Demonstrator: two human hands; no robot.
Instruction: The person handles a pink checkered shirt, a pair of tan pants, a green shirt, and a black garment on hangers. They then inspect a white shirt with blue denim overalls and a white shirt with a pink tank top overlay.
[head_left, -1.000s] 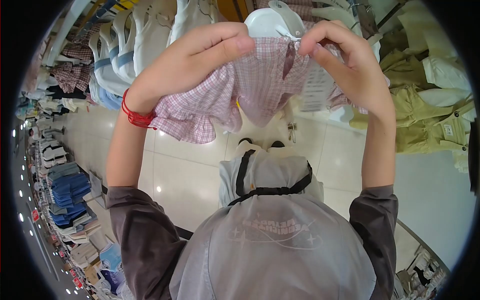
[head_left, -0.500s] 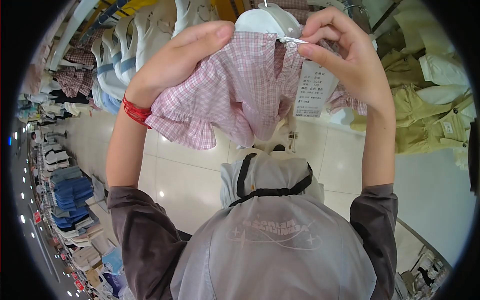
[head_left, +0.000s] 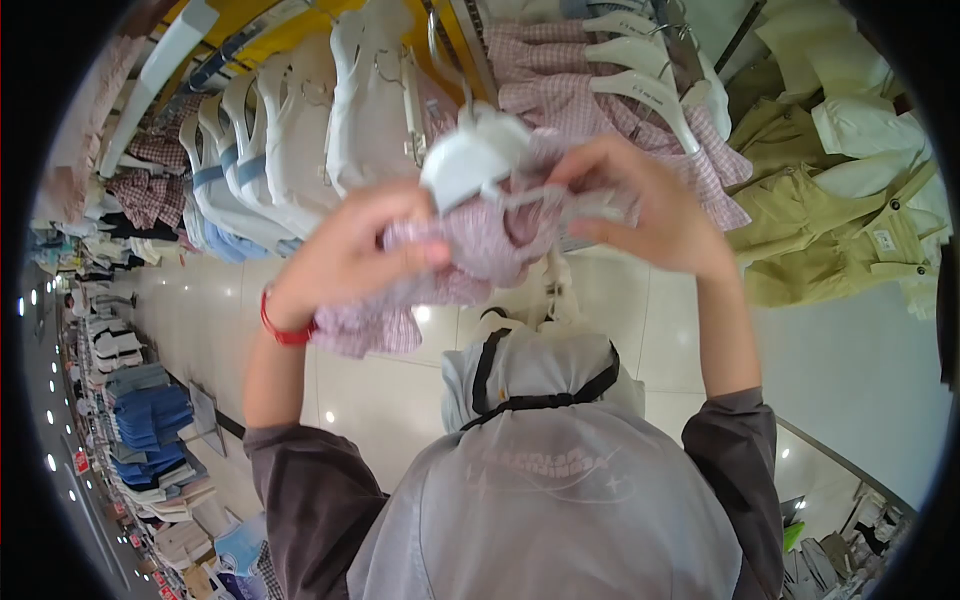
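Note:
A pink checked child's garment (head_left: 470, 245) with short ruffled sleeves hangs in front of me on a white hanger (head_left: 470, 160). Both are blurred by motion. My left hand (head_left: 365, 250) is closed on the garment's shoulder, its thumb lying over the cloth. My right hand (head_left: 650, 205) is at the other side of the neckline, thumb and fingers bent around a pale, smeared strip that looks like the tag (head_left: 590, 205). Whether those fingers grip it is too blurred to tell. The hanger's hook rises toward the rack.
White tops (head_left: 365, 110) on hangers fill the rack at the upper left. More pink checked garments (head_left: 560, 105) hang behind my right hand. Olive overalls (head_left: 860, 230) hang at the right. Folded jeans (head_left: 150, 415) lie on a shelf at the left, beyond the tiled floor (head_left: 370, 390).
The garment and hanger have moved left and tilted, and the cloth is bunched up. Both hands have come lower. The tag's print, legible before, is now smeared. Pink garments behind are uncovered.

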